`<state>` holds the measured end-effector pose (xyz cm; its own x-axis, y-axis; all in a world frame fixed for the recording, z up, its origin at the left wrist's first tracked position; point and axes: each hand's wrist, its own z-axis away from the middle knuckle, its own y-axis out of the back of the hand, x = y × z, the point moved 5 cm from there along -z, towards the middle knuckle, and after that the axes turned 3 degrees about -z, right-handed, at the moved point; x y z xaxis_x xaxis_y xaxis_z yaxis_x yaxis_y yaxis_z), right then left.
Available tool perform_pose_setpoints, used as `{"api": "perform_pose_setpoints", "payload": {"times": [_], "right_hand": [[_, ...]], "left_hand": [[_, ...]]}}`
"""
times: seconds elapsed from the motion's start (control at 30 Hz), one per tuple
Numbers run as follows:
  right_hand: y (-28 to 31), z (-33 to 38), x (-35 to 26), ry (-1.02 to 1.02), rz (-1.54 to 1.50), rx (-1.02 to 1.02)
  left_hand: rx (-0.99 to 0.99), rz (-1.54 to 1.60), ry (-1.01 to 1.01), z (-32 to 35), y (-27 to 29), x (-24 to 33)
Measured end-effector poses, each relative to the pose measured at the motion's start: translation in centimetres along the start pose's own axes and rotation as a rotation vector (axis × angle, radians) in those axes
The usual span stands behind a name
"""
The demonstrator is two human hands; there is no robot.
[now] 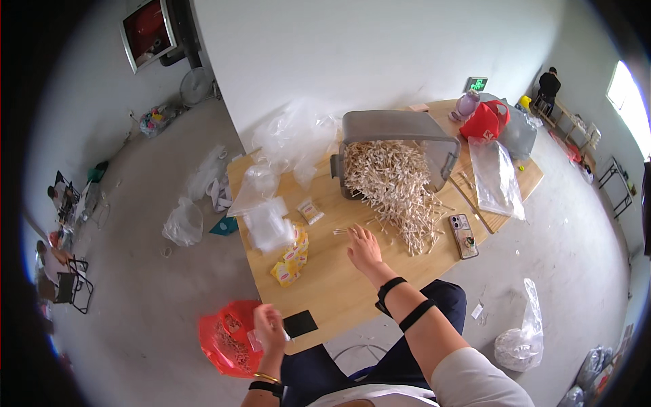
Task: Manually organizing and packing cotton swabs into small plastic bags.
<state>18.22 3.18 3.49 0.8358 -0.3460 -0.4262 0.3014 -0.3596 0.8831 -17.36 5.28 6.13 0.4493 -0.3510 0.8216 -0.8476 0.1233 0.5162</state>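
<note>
A grey plastic bin (pixel 397 125) lies on its side on the wooden table (pixel 339 298), with a heap of cotton swabs (pixel 400 183) spilling from its mouth. My right hand (pixel 366 249) is at the table's middle, left of the spill, its fingers closed on a few swabs (pixel 340 231) whose ends stick out leftward. Near the front left edge, my left hand (pixel 270 325) is slightly blurred, fingers closed on a small clear plastic bag (pixel 255 340). Beside it hangs a red plastic bag (pixel 215 339) with swabs inside. A black flat pad (pixel 300 323) lies to its right.
Yellow printed packets (pixel 290 261), a small filled packet (pixel 310 211) and a stack of clear bags (pixel 268 224) lie at the left. A phone (pixel 464 236) is right of the swabs. A red cap (pixel 485 120) and purple toy (pixel 466 106) stand far right. Other people sit far off.
</note>
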Motion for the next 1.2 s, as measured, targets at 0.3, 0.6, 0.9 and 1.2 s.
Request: {"api": "perform_pose_setpoints", "payload": {"times": [0.3,0.6,0.9,1.2], "right_hand": [[-1.1,-1.3,-0.8,0.048,-0.028,0.068],[5.0,6.0,4.1,-0.072,-0.304,0.289],[8.8,7.4,13.7,-0.499,-0.067,0.323],[5.9,7.5,11.9,-0.479,-0.114,0.328]], "left_hand": [[-0.524,-0.364,-0.375,-1.7,-13.3,6.4],[-0.654,-0.655,-0.479,-1.7,-19.2,5.0],[-0.525,-0.448,-0.398,-4.2,-18.9,10.0],[-0.671,-0.748,-0.534,0.9,-19.3,5.6]]}}
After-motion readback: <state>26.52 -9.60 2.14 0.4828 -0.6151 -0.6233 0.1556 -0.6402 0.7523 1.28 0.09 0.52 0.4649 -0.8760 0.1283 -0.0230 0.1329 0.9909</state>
